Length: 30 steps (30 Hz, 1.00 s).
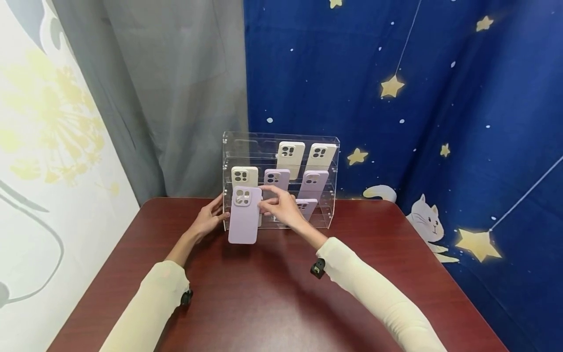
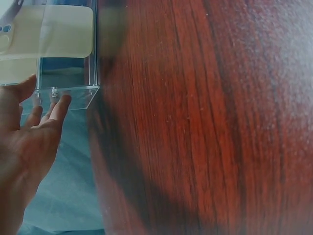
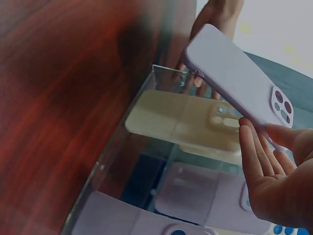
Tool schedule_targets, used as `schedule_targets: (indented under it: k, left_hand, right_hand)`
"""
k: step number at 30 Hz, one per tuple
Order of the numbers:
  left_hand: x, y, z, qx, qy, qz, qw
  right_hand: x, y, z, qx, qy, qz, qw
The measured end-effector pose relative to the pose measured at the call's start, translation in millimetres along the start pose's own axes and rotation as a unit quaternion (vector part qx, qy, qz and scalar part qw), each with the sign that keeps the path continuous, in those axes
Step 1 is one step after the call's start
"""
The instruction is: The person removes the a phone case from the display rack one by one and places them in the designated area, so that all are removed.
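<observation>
My right hand [image 1: 281, 208] pinches a lilac phone case [image 1: 244, 222] by its side edge near the camera cutouts. In the head view the case hangs upright before the left part of a clear acrylic display rack [image 1: 332, 195]; in the right wrist view the same phone case [image 3: 230, 63] is above a cream phone case [image 3: 171, 117]. My left hand [image 1: 208, 219] holds the rack's left side. The left wrist view shows its thumb at the front edge and its fingers [image 2: 61, 107] against the side panel. Part of the lower left tier is hidden behind the held case.
Two cream cases [image 1: 291, 156] stand on the upper tier, with lilac cases [image 1: 314, 182] below. Another cream case [image 1: 244, 175] is at the left. The rack stands near the back edge of the red-brown wooden table [image 1: 264, 303], before grey and blue curtains [image 1: 308, 73].
</observation>
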<state>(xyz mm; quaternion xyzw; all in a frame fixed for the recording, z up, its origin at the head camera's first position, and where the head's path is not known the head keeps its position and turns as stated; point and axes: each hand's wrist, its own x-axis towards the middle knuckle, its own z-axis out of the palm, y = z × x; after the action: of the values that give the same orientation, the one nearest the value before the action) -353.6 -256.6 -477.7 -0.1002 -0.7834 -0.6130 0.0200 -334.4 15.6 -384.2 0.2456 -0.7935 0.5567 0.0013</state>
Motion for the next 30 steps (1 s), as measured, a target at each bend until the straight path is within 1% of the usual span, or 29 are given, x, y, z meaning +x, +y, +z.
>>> schedule_targets:
  k: [1, 4, 5, 6, 8, 11, 13, 20, 27, 30]
  left_hand:
    - [-1.8, 4.0, -0.2, 0.001, -0.004, 0.001, 1.0]
    - [-2.8, 4.8, 0.2, 0.003, -0.006, 0.001, 1.0]
    - [-3.9, 7.1, 0.3, 0.002, -0.006, 0.001, 1.0]
    - [-5.5, 10.3, 0.4, 0.002, -0.007, 0.001, 1.0]
    - [-5.1, 9.7, 0.6, 0.0, -0.006, 0.0, 1.0]
    - [-6.9, 15.6, -0.2, -0.007, -0.009, -0.003, 0.9999]
    - [-5.6, 11.9, -0.4, -0.004, -0.009, -0.001, 1.0]
    - [-2.1, -2.9, -0.3, 0.024, 0.002, 0.006, 0.9997]
    - [-0.4, -4.1, 0.7, 0.041, 0.008, 0.004, 0.9991]
    - [1.0, -4.6, 1.4, 0.039, 0.009, 0.001, 0.9992]
  right_hand:
    - [-0.8, 2, 2, -0.004, 0.001, -0.001, 1.0]
    - [-3.1, 9, 7, -0.006, 0.0, -0.001, 1.0]
    - [-3.6, 12, 9, -0.005, -0.002, 0.001, 1.0]
    - [-4.3, 14, 10, -0.006, -0.004, 0.005, 1.0]
    - [-5.6, 19, 14, 0.002, -0.009, 0.015, 0.9998]
    - [-7.4, 26, 20, 0.013, -0.019, 0.029, 0.9993]
    - [-8.9, 30, 24, 0.022, -0.024, 0.038, 0.9987]
    - [-11.3, 46, 37, 0.022, -0.038, 0.065, 0.9969]
    - [-9.6, 56, 48, 0.053, -0.049, 0.088, 0.9935]
    - [-8.8, 60, 51, 0.059, -0.052, 0.1, 0.9919]
